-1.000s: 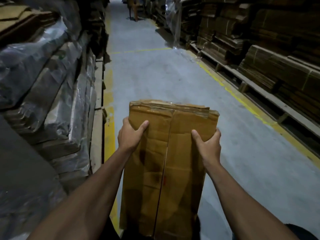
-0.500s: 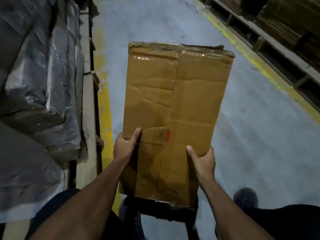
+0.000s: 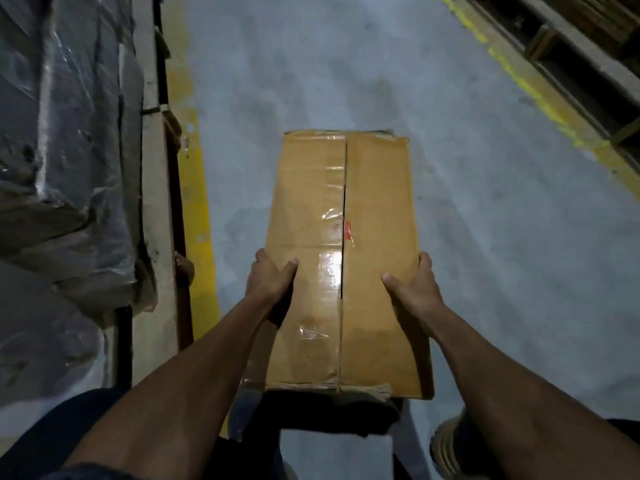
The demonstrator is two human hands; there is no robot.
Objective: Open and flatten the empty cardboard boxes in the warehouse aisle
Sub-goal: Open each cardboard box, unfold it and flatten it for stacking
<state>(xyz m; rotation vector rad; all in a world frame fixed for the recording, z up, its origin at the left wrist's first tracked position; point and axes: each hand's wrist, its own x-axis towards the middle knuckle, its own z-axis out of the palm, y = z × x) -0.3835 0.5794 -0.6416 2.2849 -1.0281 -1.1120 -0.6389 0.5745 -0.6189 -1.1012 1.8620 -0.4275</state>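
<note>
A brown cardboard box (image 3: 375,209) lies lengthwise in front of me, low over the grey concrete floor. Its two top flaps meet in a centre seam with torn clear tape and a small red mark. My left hand (image 3: 270,277) grips the box's left edge, thumb on top. On the right edge my right hand (image 3: 415,287) holds it the same way, thumb resting on the top face. The box's near end sits over a dark object between my legs that I cannot make out.
Plastic-wrapped stacks (image 3: 65,140) on a wooden pallet edge (image 3: 154,202) line the left. A yellow floor line (image 3: 195,209) runs beside them. Another yellow line (image 3: 540,98) and a pallet rack (image 3: 581,64) border the right. My shoe (image 3: 450,445) is at the bottom right.
The box has tipped from upright to lying flat and low, top face toward me. My view has swung down to the floor. Both hands stayed on its sides.
</note>
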